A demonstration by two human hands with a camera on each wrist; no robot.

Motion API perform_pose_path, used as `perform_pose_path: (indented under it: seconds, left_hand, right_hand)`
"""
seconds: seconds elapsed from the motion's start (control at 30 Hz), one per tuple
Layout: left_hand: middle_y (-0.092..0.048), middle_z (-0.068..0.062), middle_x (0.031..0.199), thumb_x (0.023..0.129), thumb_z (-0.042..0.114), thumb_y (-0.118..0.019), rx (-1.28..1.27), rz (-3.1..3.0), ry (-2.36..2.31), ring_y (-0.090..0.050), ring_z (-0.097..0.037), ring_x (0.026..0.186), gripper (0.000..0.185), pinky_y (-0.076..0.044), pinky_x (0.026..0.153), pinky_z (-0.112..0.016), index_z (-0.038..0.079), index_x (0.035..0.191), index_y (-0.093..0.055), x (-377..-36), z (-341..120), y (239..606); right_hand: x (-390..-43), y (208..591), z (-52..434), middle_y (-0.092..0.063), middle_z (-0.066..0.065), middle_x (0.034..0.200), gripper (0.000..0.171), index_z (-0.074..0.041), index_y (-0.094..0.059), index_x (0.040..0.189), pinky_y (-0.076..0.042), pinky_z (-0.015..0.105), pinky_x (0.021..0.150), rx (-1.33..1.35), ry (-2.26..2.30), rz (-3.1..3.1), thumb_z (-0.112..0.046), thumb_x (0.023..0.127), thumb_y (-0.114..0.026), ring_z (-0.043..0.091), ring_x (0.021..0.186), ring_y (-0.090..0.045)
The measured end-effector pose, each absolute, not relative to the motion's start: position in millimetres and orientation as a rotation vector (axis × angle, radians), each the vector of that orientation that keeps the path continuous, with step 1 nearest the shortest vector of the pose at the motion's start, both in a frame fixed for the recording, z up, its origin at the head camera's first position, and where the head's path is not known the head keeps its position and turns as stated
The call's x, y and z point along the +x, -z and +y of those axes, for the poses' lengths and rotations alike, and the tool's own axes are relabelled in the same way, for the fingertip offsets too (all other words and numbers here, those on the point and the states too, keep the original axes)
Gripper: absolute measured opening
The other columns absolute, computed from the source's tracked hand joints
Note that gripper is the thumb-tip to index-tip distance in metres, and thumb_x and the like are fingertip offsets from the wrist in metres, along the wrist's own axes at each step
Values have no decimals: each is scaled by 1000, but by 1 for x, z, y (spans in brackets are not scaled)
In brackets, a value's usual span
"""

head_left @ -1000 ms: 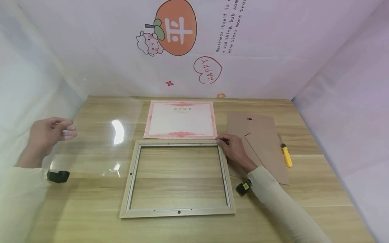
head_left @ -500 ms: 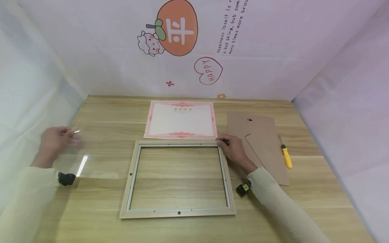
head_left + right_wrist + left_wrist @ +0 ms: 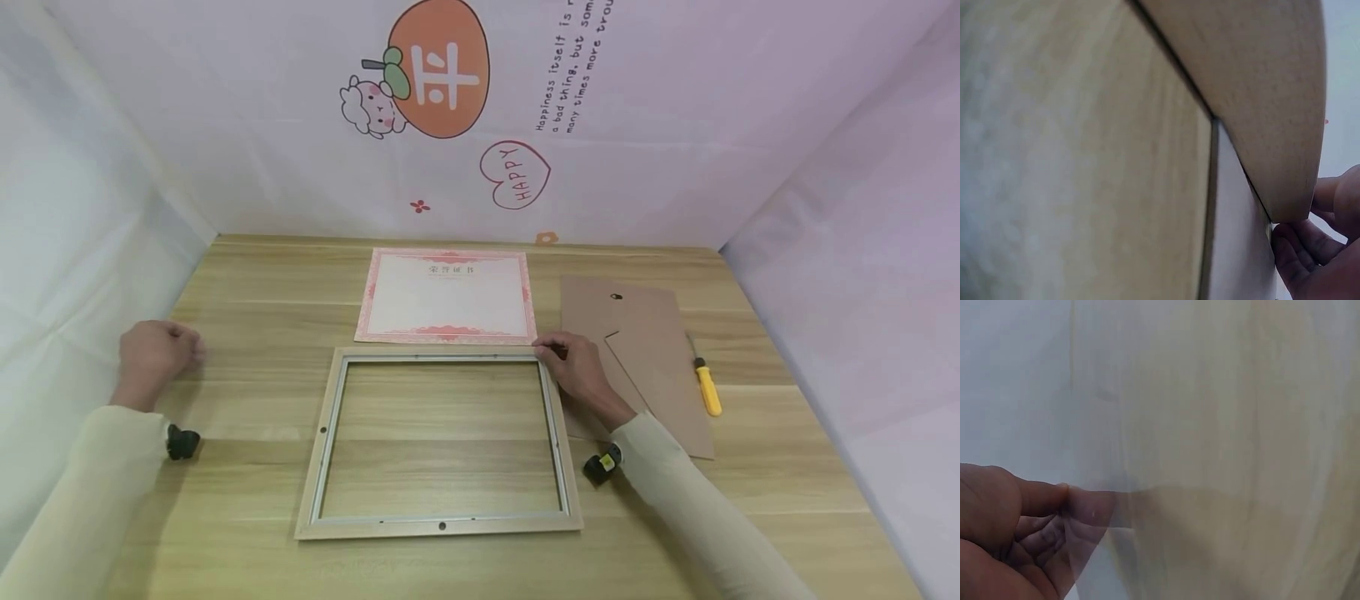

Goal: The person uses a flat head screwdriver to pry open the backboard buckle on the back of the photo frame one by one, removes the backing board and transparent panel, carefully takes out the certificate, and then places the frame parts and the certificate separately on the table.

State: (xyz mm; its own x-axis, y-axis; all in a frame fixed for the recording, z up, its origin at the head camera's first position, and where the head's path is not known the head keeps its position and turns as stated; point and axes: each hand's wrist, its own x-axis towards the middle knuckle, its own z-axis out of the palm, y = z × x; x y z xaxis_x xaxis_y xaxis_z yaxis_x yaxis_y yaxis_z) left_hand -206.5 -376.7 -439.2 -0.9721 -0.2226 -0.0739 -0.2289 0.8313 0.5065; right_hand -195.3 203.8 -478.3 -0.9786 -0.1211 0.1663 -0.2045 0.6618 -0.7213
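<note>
In the head view, my left hand (image 3: 157, 357) is above the left side of the table. The left wrist view shows its thumb and fingers pinching the edge of a clear plastic sheet (image 3: 1210, 425); in the head view the sheet hardly shows against the wood. A light wooden picture frame (image 3: 442, 525), with no pane or backing in it, lies flat at the middle. My right hand (image 3: 573, 367) grips its far right corner, thumb and fingertips round the wood (image 3: 1272, 125) in the right wrist view. Just behind the frame lies a red-bordered certificate (image 3: 447, 300).
To the right, a brown backing board (image 3: 637, 317) with a stand flap lies partly beneath my right forearm. Beside it is a screwdriver (image 3: 708, 387) with a yellow handle. White printed cloth (image 3: 645, 167) hangs behind the table and along both sides.
My left hand has moved right and slightly toward me, and the clear sheet's bright reflections have faded from the head view. The right hand, frame and certificate have stayed put.
</note>
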Motion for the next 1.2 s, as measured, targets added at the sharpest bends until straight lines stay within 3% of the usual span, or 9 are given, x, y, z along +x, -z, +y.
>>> perform_pose_path:
  seconds: [0.13, 0.23, 0.47, 0.73, 0.97, 1.2]
  left_hand:
    - [-71, -21, 74, 92, 14, -47, -350, 3087, -616, -66, -38, 71, 35, -49, 72, -48, -11, 89, -70, -208, -375, 440]
    - [-70, -27, 85, 93, 19, -49, -365, 3098, -533, -62, -47, 82, 36, -47, 71, -50, -9, 88, -71, -209, -375, 441]
    - [-69, -28, 86, 92, 24, -54, -435, 3077, -458, -63, -42, 73, 36, -43, 53, -36, -5, 84, -73, -209, -372, 441]
    - [-71, -24, 79, 93, 22, -57, -478, 3061, -507, -63, -40, 72, 35, -43, 56, -37, -6, 79, -73, -209, -369, 441]
    - [-70, -27, 86, 91, 23, -58, -537, 3030, -516, -62, -44, 79, 35, -44, 59, -40, -7, 81, -73, -211, -369, 442]
    - [-68, -29, 82, 91, 26, -57, -570, 2989, -491, -61, -43, 77, 39, -45, 57, -39, -7, 77, -72, -213, -371, 442]
  right_hand:
    - [-196, 479, 205, -72, 15, 103, 15, -4, -73, 103, -54, 37, 80, 265, -1229, -2773, -13, 96, -64, 27, 92, -67]
    - [-196, 479, 205, -72, 15, 104, 15, -4, -73, 103, -55, 40, 82, 265, -1223, -2779, -13, 96, -64, 28, 94, -67]
    - [-197, 481, 205, -73, 14, 104, 14, -5, -74, 102, -55, 38, 81, 264, -1212, -2769, -13, 95, -65, 27, 94, -68]
    - [-197, 480, 204, -72, 15, 105, 15, -5, -74, 104, -54, 40, 83, 270, -1228, -2778, -13, 96, -64, 28, 95, -67]
    - [-196, 478, 205, -72, 15, 105, 15, -5, -74, 103, -53, 39, 83, 256, -1217, -2792, -13, 96, -64, 28, 95, -66]
    - [-196, 478, 205, -72, 14, 106, 16, -6, -73, 104, -53, 40, 85, 236, -1234, -2801, -15, 96, -64, 27, 98, -66]
